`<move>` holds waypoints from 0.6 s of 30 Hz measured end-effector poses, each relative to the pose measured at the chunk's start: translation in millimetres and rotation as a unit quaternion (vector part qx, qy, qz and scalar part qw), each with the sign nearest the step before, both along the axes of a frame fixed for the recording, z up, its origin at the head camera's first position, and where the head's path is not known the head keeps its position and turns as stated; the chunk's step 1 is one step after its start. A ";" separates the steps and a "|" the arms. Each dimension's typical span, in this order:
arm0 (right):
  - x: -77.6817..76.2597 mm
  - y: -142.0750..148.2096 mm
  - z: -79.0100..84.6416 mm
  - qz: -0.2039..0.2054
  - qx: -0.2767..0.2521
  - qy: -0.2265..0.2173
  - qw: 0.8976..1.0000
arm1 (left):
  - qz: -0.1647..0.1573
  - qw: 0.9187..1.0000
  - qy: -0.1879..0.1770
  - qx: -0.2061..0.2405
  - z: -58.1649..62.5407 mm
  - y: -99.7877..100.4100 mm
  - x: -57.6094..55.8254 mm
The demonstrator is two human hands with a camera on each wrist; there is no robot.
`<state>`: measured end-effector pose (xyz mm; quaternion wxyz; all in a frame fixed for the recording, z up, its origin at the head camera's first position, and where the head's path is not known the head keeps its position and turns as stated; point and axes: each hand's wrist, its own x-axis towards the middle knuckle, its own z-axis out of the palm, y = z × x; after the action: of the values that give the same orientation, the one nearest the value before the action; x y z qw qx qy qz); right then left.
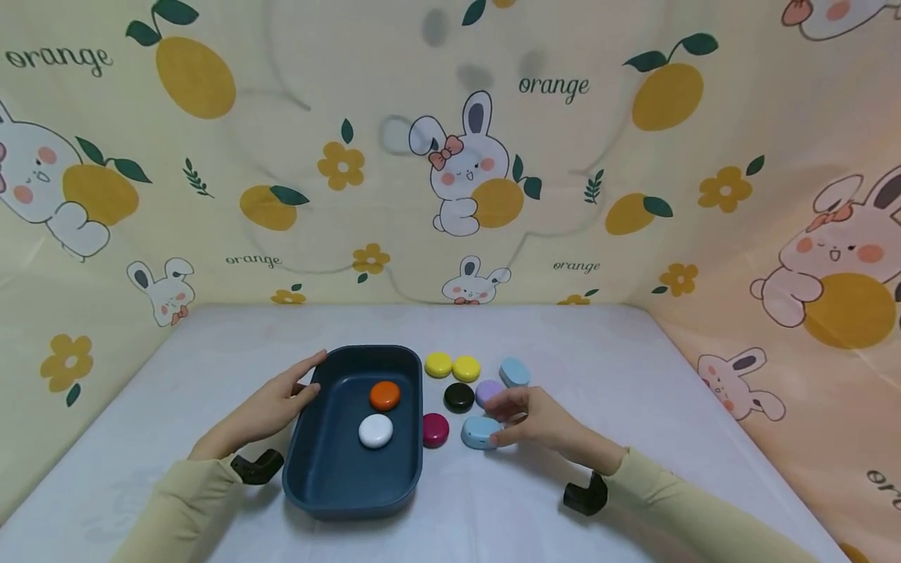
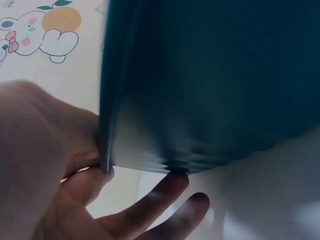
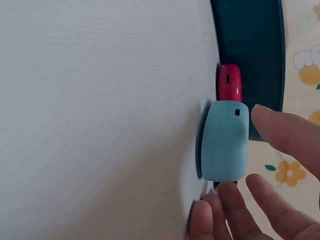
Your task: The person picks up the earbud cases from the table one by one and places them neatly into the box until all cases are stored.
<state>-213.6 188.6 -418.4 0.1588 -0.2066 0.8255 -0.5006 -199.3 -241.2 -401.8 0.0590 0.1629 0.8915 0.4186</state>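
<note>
At the left side of a dark blue rectangular tray [image 1: 325, 469], my left hand [image 1: 263, 410] grips the rim between thumb and fingers. In the left wrist view, fingertips [image 2: 175, 185] reach along the outside of its wall. A white round disc [image 1: 376, 431] and an orange one [image 1: 385, 396] lie inside. My right hand [image 1: 538, 422] is spread around a light blue rounded oblong piece [image 1: 480, 432] on the table. Its thumb is by the near edge in the head view. In the right wrist view, this piece [image 3: 225, 142] shows a small dark slot in its side.
A crimson disc [image 1: 436, 430] sits against the tray's right side. Beyond it are a black disc [image 1: 459, 397], a lilac disc [image 1: 489, 392] beside my right fingers, two yellow discs [image 1: 466, 368] and another light blue piece [image 1: 515, 372]. A printed cloth [image 1: 394, 258] hangs behind the white table.
</note>
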 end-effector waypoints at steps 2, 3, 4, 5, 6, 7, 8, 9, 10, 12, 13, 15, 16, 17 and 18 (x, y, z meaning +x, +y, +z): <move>0.5 -0.3 -0.8 0.002 0.002 0.001 1.000 | 0.006 1.000 -0.005 -0.004 0.2 0.9 1.7; 0.6 -0.5 -1.3 0.003 0.004 0.000 1.000 | 0.011 1.000 -0.009 -0.004 0.0 1.0 3.0; 0.4 -0.9 -1.9 0.005 0.006 -0.001 1.000 | 0.009 1.000 -0.010 -0.004 0.2 1.2 4.1; 0.3 -1.3 -2.5 0.007 0.008 -0.002 1.000 | 0.010 1.000 -0.012 -0.003 0.4 1.5 5.4; 0.1 -1.7 -3.3 0.007 0.010 -0.003 1.000 | 0.008 1.000 -0.012 -0.002 0.4 1.5 6.5; -0.1 -2.1 -4.2 0.007 0.013 -0.003 1.000 | 0.009 1.000 -0.013 -0.001 0.7 1.9 7.8; -0.4 -2.5 -4.9 0.006 0.017 -0.003 1.000 | 0.008 1.000 -0.014 0.001 0.9 2.1 8.9; -0.6 -2.9 -5.5 0.005 0.021 -0.001 1.000 | 0.007 1.000 -0.016 0.007 1.1 2.5 10.0; -0.6 -3.4 -5.8 0.003 0.024 0.000 1.000 | 0.005 1.000 -0.015 0.010 1.2 2.8 10.9; -0.2 -4.3 -6.0 0.001 0.031 0.004 1.000 | 0.005 1.000 -0.011 0.015 0.9 3.2 12.2; 0.1 -4.9 -5.8 0.001 0.034 0.006 0.999 | 0.005 1.000 -0.010 0.018 0.7 3.3 12.8; 0.7 -6.0 -5.2 0.003 0.038 0.009 0.999 | 0.004 1.000 -0.006 0.021 -0.1 3.5 13.5; 0.9 -6.5 -4.8 0.004 0.040 0.009 0.999 | 0.005 1.000 -0.004 0.021 -0.7 3.5 13.6; 0.8 -6.8 -4.5 0.006 0.042 0.010 0.999 | 0.006 1.000 -0.002 0.021 -1.1 3.6 13.6; 0.4 -7.0 -4.3 0.006 0.042 0.010 0.999 | 0.008 1.000 -0.003 0.021 -1.5 3.6 13.6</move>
<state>-213.2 181.7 -422.7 0.1625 -0.2099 0.8460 -0.4624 -185.6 -237.6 -403.3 0.0549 0.1560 0.8834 0.4386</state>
